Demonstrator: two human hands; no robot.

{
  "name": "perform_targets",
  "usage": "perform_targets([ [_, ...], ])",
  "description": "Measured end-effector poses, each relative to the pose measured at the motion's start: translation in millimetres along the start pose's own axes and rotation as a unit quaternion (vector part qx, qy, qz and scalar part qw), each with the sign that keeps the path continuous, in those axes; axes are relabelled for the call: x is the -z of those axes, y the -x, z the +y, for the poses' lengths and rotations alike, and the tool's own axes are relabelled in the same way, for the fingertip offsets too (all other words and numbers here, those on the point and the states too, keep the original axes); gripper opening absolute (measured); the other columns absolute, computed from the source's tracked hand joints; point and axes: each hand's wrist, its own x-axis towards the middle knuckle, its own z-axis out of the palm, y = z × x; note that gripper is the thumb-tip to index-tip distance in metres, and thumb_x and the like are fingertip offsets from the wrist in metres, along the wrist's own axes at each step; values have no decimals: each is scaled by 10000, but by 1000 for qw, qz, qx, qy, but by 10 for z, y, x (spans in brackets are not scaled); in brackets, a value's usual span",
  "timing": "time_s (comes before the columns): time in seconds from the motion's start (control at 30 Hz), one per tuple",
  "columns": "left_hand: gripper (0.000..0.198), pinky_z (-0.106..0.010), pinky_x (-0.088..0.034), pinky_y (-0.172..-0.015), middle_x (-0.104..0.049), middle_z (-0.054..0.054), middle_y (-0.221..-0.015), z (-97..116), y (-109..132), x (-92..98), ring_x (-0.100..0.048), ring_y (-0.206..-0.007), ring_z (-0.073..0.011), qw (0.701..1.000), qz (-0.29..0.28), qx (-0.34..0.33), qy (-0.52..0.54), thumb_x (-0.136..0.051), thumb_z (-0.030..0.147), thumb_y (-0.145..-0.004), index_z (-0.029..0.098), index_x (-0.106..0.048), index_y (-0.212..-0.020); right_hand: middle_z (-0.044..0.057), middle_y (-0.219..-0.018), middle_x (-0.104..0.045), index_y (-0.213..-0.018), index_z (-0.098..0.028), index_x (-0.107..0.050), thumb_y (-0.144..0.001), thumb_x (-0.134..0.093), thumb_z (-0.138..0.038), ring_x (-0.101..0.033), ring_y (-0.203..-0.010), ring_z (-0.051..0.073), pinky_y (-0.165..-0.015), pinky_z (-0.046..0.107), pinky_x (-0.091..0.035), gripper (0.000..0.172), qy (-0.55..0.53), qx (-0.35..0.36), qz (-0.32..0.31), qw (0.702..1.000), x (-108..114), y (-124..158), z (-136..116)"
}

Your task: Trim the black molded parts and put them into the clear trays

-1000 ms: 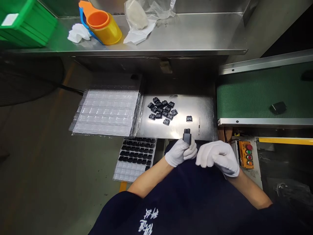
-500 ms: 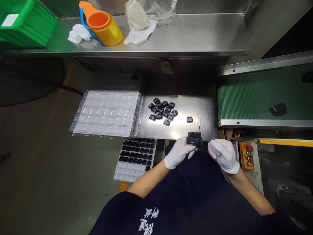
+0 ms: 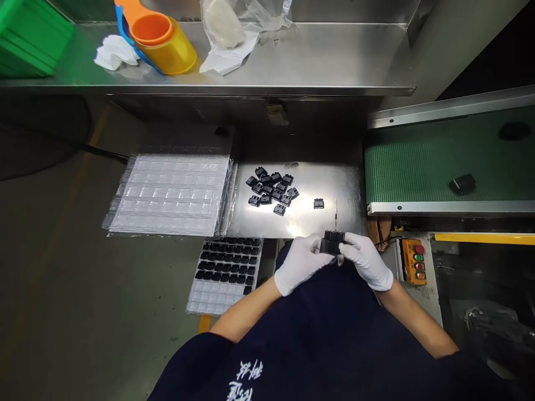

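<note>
My left hand (image 3: 301,260), in a white glove, grips the left side of a black plastic housing (image 3: 331,243) near the front edge of the steel table (image 3: 259,225). The gloved fingers of my right hand (image 3: 364,256) close on its right side. Just beyond the housing a thin metal pointed tool (image 3: 335,214) lies on the table; its near end is hidden. One small black connector piece (image 3: 319,204) sits alone to the left of that tool. Farther left is a loose pile of similar black pieces (image 3: 267,189).
Clear blister trays (image 3: 167,195) are stacked at the left. Below them stands a tray partly filled with black parts (image 3: 217,298). On the right a green conveyor belt (image 3: 409,167) carries a black part (image 3: 463,184), beside a button box (image 3: 414,262). A shelf (image 3: 334,61) runs behind.
My right hand has moved left from beside the housing and now grips its right side. The housing has tilted slightly in my left hand. The whole view has shifted a little.
</note>
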Motion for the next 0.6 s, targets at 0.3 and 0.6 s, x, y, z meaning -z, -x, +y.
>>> perform_targets([
  [0.3, 370, -259, -310, -522, -518, 43, -496, 126, 116, 33, -423, -481, -89, 954, 19, -198, -224, -686, 170, -808, 197, -446, -529, 70, -930, -727, -1108, -165, -688, -747, -869, -506, -648, -667, 181, -612, 321, -567, 528, -210, -11, -91, 973, -34, 52, 95],
  [0.6, 332, -304, -357, -608, -622, -21, -591, 41, 79, 19, -513, -558, -146, 936, 23, -260, -238, -665, 227, -924, 211, -612, -597, 14, -803, -644, -860, -172, -678, -683, -913, -601, -584, -738, 156, -701, 283, -523, 520, -74, 15, 32, 997, -84, 57, -9],
])
